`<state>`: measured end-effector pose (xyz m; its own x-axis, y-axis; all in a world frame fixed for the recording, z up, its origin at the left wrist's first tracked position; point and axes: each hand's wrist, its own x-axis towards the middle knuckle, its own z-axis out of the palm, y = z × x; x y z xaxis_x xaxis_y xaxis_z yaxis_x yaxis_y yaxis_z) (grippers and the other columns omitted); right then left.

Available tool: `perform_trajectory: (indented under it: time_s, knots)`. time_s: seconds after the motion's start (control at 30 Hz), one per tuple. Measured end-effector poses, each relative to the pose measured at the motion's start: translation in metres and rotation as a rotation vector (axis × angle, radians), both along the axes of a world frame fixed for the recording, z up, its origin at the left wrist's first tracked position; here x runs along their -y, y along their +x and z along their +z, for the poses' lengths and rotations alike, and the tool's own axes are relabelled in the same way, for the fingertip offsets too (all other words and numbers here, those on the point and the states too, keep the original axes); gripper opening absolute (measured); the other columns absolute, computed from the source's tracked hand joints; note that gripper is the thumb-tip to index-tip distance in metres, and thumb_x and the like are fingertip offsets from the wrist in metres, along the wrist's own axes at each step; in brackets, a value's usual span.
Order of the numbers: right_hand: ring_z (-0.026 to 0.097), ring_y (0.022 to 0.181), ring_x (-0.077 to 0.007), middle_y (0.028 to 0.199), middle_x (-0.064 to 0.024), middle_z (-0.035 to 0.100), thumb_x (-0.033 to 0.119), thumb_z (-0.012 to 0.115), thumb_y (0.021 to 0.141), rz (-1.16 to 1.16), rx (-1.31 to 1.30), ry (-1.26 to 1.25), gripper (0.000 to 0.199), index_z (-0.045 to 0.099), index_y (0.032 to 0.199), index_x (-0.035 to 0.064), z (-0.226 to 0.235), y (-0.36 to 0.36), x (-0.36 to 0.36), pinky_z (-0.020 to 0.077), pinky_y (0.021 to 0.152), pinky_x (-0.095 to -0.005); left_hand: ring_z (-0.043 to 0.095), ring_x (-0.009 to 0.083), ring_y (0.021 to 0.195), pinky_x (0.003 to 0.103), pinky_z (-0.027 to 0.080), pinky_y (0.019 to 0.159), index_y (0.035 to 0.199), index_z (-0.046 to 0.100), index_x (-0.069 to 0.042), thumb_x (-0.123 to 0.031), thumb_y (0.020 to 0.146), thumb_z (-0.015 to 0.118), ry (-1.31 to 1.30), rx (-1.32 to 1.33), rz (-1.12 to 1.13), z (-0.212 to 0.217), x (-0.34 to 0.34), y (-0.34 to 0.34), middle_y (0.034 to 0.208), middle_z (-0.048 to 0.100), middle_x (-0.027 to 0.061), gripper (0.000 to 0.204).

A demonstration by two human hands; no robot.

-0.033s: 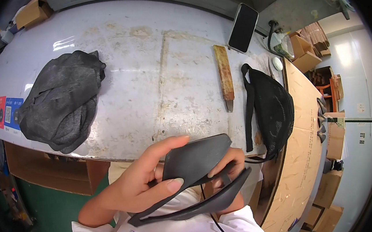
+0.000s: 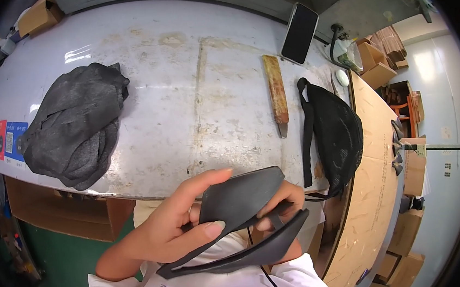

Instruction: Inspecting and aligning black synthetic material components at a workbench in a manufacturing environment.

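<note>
Close to my body I hold a smooth black leather piece [image 2: 242, 196], bent over into two layers that taper to points. My left hand [image 2: 174, 230] grips its left side, thumb on the near face and index finger along the upper edge. On the right side my right hand [image 2: 283, 200] is closed round it, the fingers partly tucked between the upper panel and the lower flap. Part of the right hand is hidden behind the leather. Beyond my hands, on the white table [image 2: 166, 105], lies a worn knife-like tool [image 2: 276, 93] with a short metal tip.
A crumpled dark grey cloth [image 2: 78, 124] lies at left. To the right are a black mesh bag [image 2: 336, 134] with a strap, a phone [image 2: 299, 33] and a small white oval object [image 2: 342, 78]. A cardboard box [image 2: 60, 207] sits below the table's front edge.
The leather piece has shifted very slightly left, and the fingers of my right hand have moved a little against it. Both hands keep their hold.
</note>
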<state>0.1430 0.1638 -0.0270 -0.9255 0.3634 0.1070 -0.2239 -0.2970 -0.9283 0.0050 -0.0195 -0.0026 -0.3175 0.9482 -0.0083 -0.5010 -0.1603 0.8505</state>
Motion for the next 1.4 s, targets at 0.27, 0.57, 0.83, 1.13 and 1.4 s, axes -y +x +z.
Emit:
perform_trajectory:
  time_s: [0.27,0.57,0.83,1.13,1.4]
  knots:
    - [0.053,0.107,-0.0289,0.122,-0.0108,0.043,0.018,0.088,0.069,-0.448,-0.263,0.641,0.024,0.068,0.08,0.0113,-0.003,-0.016,0.006,0.0465,0.088,-0.0367,0.056,0.0061,0.104,0.018,0.043,0.079,0.153,0.014,-0.003,0.004,0.095,0.049,0.001,0.266,-0.034,-0.008,0.006,0.0,0.137,0.047,0.0124,0.068]
    - [0.058,0.115,-0.035,0.128,-0.0175,0.048,0.01,0.077,0.082,-0.216,-0.143,0.575,0.018,0.065,0.093,0.0054,0.019,-0.007,0.016,0.0524,0.095,-0.0439,0.058,0.0102,0.105,0.019,0.045,0.079,0.15,0.02,-0.001,-0.005,0.088,0.064,-0.043,0.25,-0.083,0.003,0.012,-0.007,0.131,0.052,0.0125,0.076]
    - [0.06,0.108,-0.0382,0.119,-0.0167,0.055,0.001,0.08,0.069,-0.119,-0.231,0.8,0.025,0.069,0.092,-0.0008,0.015,-0.001,0.028,0.0535,0.092,-0.0471,0.061,0.0291,0.086,0.032,0.05,0.07,0.128,0.055,-0.005,-0.025,0.061,0.086,-0.103,-1.134,0.175,0.023,-0.006,-0.036,0.097,0.062,0.0121,0.077]
    - [0.046,0.126,-0.0345,0.122,-0.0088,0.057,0.03,0.09,0.06,-0.33,-0.196,1.017,0.029,0.067,0.071,0.0175,0.009,-0.003,0.027,0.0262,0.114,-0.0521,0.056,0.0192,0.07,0.029,0.048,0.062,0.106,0.072,-0.007,-0.025,0.066,0.081,0.056,-1.057,0.2,0.011,-0.003,-0.025,0.094,0.065,0.0031,0.045]
    - [0.051,0.106,-0.0209,0.103,0.0001,0.045,0.038,0.078,0.077,-0.482,-0.391,1.177,0.03,0.056,0.078,0.0184,0.0,-0.008,0.031,0.0414,0.104,-0.0469,0.052,0.0171,0.062,0.026,0.044,0.048,0.095,0.074,-0.01,-0.028,0.069,0.078,0.066,-1.242,0.325,0.015,-0.003,-0.019,0.088,0.062,0.0,0.032]
